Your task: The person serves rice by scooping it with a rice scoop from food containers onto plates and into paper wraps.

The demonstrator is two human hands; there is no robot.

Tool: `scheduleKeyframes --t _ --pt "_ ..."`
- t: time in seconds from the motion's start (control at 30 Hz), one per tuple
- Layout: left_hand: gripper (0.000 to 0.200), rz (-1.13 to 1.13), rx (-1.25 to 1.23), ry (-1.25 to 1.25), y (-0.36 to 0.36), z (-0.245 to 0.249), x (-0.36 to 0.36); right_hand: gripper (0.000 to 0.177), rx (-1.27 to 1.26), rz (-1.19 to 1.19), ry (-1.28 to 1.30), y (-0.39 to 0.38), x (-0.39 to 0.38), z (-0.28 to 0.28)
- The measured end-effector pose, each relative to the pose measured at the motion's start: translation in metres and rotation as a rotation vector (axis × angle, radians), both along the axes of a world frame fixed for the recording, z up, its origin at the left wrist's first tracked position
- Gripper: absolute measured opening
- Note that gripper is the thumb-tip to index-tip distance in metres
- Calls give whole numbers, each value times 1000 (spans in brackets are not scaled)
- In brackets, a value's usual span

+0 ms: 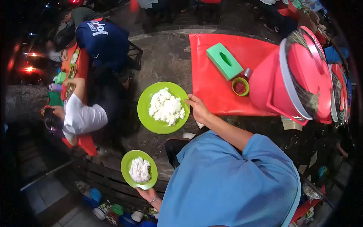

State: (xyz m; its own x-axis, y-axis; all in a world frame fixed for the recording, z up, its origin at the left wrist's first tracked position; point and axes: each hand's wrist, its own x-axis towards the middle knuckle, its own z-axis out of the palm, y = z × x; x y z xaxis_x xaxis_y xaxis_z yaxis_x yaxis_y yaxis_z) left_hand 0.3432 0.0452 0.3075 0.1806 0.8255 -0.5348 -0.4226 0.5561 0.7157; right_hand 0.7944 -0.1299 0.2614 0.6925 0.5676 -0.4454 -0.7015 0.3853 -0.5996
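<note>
My right hand (198,108) grips the rim of a green plate (145,109), thumb on top. A mound of white rice (166,106) lies on that plate. Nearer the bottom of the view, my left hand (149,193), with a bracelet at the wrist, holds the edge of a second green plate (126,166). This one also carries a heap of white rice (140,169). Both plates are held in the air, apart from each other, over the dark ground. The fingers under each plate are partly hidden.
A red-covered table (211,90) bears a green tissue box (225,61), a small bowl of red sauce (240,87) and a large pink covered container (276,79). Two seated people, in a navy shirt (104,43) and a white shirt (85,117), are at another red table (84,64).
</note>
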Motion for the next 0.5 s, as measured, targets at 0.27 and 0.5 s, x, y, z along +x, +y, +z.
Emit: scheduleKeyframes --t 0.27,0.5 --pt "55 -189 -33 171 187 -66 82 14 -31 -423 102 115 81 -60" --pt "43 -718 81 -39 313 23 404 15 -54 -764 244 178 156 -87"
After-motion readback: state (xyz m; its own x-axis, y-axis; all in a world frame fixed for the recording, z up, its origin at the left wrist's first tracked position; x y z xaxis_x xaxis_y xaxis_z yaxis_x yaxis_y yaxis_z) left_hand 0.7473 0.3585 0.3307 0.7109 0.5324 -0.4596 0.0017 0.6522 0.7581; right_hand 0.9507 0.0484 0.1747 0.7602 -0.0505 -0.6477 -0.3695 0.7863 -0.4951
